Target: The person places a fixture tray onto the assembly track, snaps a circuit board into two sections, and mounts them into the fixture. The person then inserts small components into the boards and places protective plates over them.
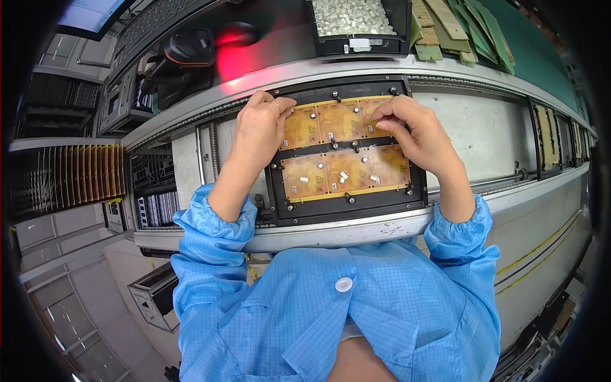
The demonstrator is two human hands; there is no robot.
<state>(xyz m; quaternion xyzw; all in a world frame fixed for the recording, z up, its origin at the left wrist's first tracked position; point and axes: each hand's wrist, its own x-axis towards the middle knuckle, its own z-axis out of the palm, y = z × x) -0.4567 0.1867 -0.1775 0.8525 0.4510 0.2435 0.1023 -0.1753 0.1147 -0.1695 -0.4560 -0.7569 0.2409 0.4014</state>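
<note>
A black frame (347,212) lies across the conveyor rails and holds two yellow-orange circuit panels, one above the other. My left hand (259,127) is at the upper left corner of the upper panel (337,123), its thumb and fingers pressed together; whatever is between them is too small to name. Over the right part of that panel is my right hand (417,130), thumb and fingers curved and apart, with nothing visible between them. Several small white connectors (344,176) lie on the lower panel (345,169). Black clamps stand along the frame edges.
Behind the rail stands a black bin (363,46) full of white parts, with green and tan boards (445,32) at its right. A scanner (191,48) glows red nearby. Upright boards fill a rack (76,172) at far left. The metal front rail (337,237) is near my body.
</note>
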